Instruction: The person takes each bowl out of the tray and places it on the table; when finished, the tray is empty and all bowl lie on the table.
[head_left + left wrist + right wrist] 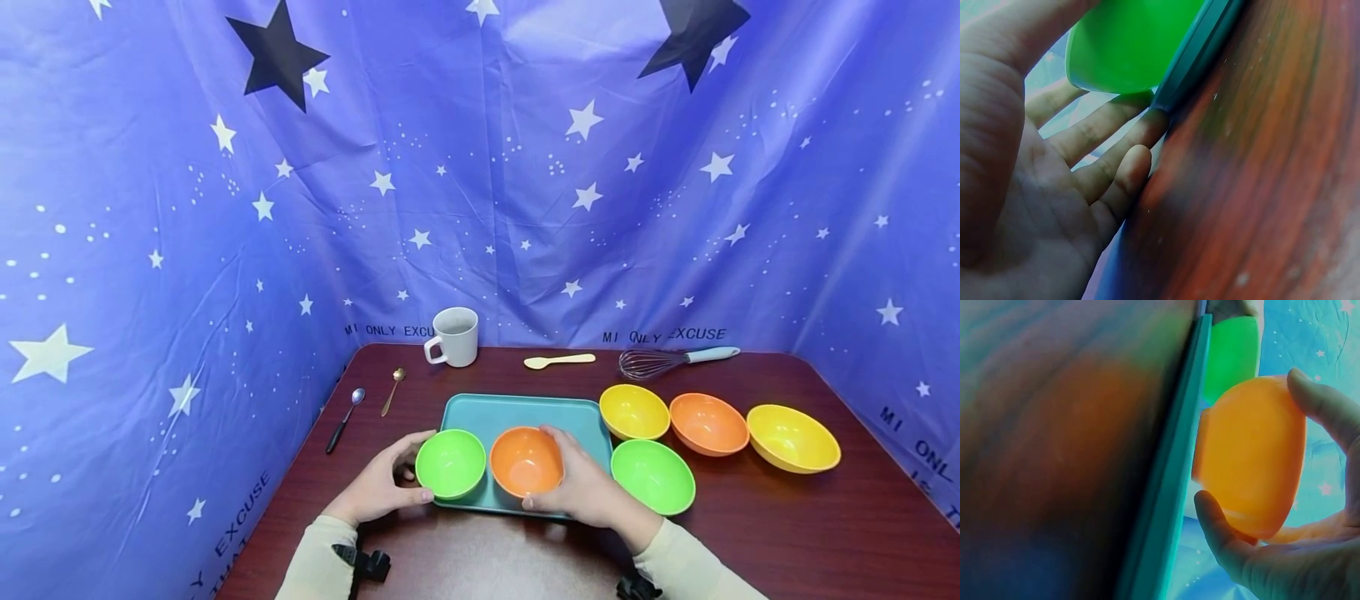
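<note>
My left hand [381, 482] holds a green bowl [451, 463] by its left side, thumb at the near rim and forefinger at the far rim. In the left wrist view the other fingers [1094, 131] spread beneath that bowl [1132, 47], close to the tray's edge. An orange bowl [527, 463] is gripped from the right by my right hand [581, 487], thumb near and fingers behind. Both bowls are upright, side by side over the teal tray [525, 406] with a small gap between them. Whether their bases touch the tray I cannot tell.
Right of the tray are a yellow bowl [634, 412], another orange bowl [708, 425], a larger yellow bowl [793, 439] and a second green bowl [653, 477]. Behind stand a mug [456, 337], a cream spoon [558, 361] and a whisk [675, 361]. Two spoons [346, 421] lie left.
</note>
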The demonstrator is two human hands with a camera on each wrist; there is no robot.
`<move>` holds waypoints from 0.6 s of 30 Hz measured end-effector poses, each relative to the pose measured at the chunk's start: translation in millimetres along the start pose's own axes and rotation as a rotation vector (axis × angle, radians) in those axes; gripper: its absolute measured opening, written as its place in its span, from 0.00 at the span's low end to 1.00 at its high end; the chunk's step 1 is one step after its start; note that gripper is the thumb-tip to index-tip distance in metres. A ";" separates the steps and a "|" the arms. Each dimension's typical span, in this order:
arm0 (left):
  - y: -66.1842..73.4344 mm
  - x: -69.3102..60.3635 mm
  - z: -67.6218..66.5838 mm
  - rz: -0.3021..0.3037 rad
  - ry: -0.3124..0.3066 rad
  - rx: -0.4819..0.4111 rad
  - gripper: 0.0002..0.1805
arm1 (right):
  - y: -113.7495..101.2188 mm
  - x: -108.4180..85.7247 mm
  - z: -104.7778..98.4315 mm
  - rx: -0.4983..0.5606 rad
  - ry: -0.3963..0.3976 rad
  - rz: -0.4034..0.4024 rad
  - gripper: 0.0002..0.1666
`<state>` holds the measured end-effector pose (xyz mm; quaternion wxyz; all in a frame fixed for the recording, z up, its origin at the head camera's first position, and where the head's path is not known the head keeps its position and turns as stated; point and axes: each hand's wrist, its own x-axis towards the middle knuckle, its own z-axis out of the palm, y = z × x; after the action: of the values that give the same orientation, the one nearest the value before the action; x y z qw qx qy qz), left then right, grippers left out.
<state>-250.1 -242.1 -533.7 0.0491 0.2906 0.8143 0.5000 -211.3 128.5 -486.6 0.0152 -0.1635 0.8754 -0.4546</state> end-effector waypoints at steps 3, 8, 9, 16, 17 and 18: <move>0.1 0.0 0.2 -0.006 0.001 0.001 0.48 | -2.0 0.4 -4.8 0.007 0.008 0.009 0.72; 0.0 -0.6 0.4 -0.007 0.000 0.001 0.48 | -3.2 1.4 -9.2 0.010 0.017 0.004 0.73; 0.2 -0.7 0.4 -0.004 -0.001 0.000 0.48 | -3.2 1.4 -9.7 0.009 0.017 0.003 0.72; 1.0 -0.5 -0.2 0.004 -0.005 0.002 0.49 | -5.4 -0.1 -14.9 0.029 0.023 -0.021 0.71; 0.9 -0.6 -0.4 0.005 -0.006 0.003 0.49 | -5.9 -0.4 -16.1 0.037 0.027 -0.028 0.71; 0.8 -0.7 -0.6 0.005 -0.006 0.004 0.50 | -6.6 -0.8 -17.2 0.040 0.032 -0.036 0.70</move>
<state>-249.4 -242.6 -532.8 0.0498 0.2944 0.8143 0.4977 -211.7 138.8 -471.3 -0.0037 -0.1714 0.8632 -0.4749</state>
